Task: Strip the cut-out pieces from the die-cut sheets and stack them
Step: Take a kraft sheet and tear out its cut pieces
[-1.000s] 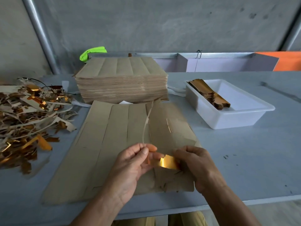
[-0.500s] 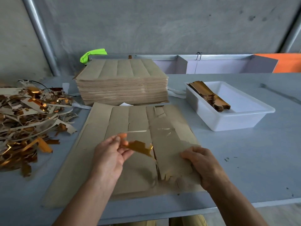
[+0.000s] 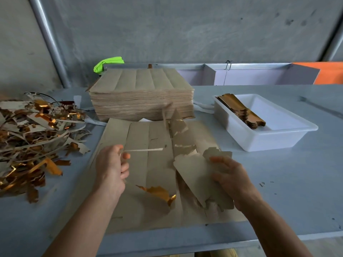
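A cut-out piece (image 3: pixel 193 175) of thin brown card, gold on its hidden face, lifts at a tilt from the right side of the die-cut sheet (image 3: pixel 141 138) lying flat on the grey table (image 3: pixel 278 175). The right hand (image 3: pixel 230 179) holds its near end, fingers closed over the card; the left hand (image 3: pixel 111 169) pinches 1 narrow waste strip (image 3: pixel 143 150) between thumb and fingertips. The card looks light, springy and easily torn at its notched ends, so a hold on the broad middle seems safest. 1 sheet is being worked, showing about 5 lengthwise panels; 1 tall stack of sheets (image 3: pixel 141 97) waits just behind it. 1 white tray (image 3: pixel 274 141) to the right holds 1 leaning stack of finished pieces (image 3: pixel 243 112); their number cannot be told. 1 scrap heap (image 3: pixel 33 138) lies left.
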`<action>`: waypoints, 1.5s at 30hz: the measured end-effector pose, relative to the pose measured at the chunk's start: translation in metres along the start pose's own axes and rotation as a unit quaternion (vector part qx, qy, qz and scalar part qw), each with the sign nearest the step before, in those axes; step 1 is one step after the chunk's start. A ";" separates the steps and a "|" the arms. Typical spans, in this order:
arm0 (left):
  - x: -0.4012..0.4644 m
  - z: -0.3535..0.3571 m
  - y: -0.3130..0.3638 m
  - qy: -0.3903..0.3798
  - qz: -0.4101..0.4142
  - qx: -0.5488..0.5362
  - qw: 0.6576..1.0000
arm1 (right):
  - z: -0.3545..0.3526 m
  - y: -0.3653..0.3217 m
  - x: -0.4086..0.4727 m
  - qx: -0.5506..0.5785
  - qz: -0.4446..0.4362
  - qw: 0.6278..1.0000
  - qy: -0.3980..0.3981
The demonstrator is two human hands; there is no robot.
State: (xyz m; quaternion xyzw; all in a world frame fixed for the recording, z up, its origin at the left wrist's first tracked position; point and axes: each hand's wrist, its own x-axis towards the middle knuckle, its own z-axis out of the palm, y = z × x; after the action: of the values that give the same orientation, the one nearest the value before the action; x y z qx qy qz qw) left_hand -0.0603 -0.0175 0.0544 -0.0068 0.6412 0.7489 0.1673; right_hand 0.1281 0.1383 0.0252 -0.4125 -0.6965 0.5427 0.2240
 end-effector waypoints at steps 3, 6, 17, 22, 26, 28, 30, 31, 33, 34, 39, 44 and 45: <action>0.001 0.000 -0.005 -0.033 0.140 0.190 0.971 | 0.006 -0.002 0.000 0.038 0.012 0.999 -0.009; -0.003 -0.002 -0.011 -0.168 0.232 0.343 0.895 | 0.012 -0.003 0.000 0.041 0.017 0.999 -0.021; -0.012 0.027 -0.009 -0.233 0.453 0.548 0.663 | 0.027 -0.012 -0.014 -0.020 -0.097 0.995 -0.021; 0.001 0.052 -0.011 -0.192 0.421 0.593 0.659 | 0.039 -0.020 -0.025 -0.118 -0.230 0.965 -0.037; 0.013 0.051 -0.008 -0.158 0.394 0.645 0.636 | 0.036 -0.017 -0.025 -0.088 -0.212 0.972 -0.046; 0.017 0.046 -0.005 -0.166 0.364 0.660 0.636 | 0.034 -0.017 -0.026 -0.072 -0.191 0.978 -0.051; 0.020 0.042 0.001 -0.211 0.320 0.649 0.658 | 0.031 -0.017 -0.026 -0.055 -0.173 0.982 -0.045; 0.022 0.041 0.004 -0.241 0.311 0.640 0.660 | 0.030 -0.017 -0.026 -0.046 -0.164 0.984 -0.041; 0.028 0.037 0.009 -0.303 0.293 0.622 0.660 | 0.025 -0.018 -0.025 -0.025 -0.149 0.988 -0.040; 0.031 0.035 0.012 -0.328 0.269 0.622 0.659 | 0.023 -0.019 -0.025 -0.017 -0.142 0.989 -0.043; 0.037 0.038 0.012 -0.255 0.257 0.718 0.594 | 0.024 -0.025 -0.022 0.042 -0.109 0.991 -0.067; 0.045 0.042 0.010 -0.162 0.316 0.641 0.680 | 0.015 -0.022 -0.019 -0.035 -0.067 0.994 -0.076; 0.048 0.040 0.009 -0.154 0.312 0.619 0.704 | 0.010 -0.021 -0.016 -0.056 -0.055 0.995 -0.058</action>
State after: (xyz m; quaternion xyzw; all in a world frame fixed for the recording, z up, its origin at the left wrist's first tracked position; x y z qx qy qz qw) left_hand -0.0997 0.0317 0.0593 0.4144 0.8912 0.1841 -0.0127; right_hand 0.1224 0.1183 0.0443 -0.3535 -0.7591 0.5128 0.1891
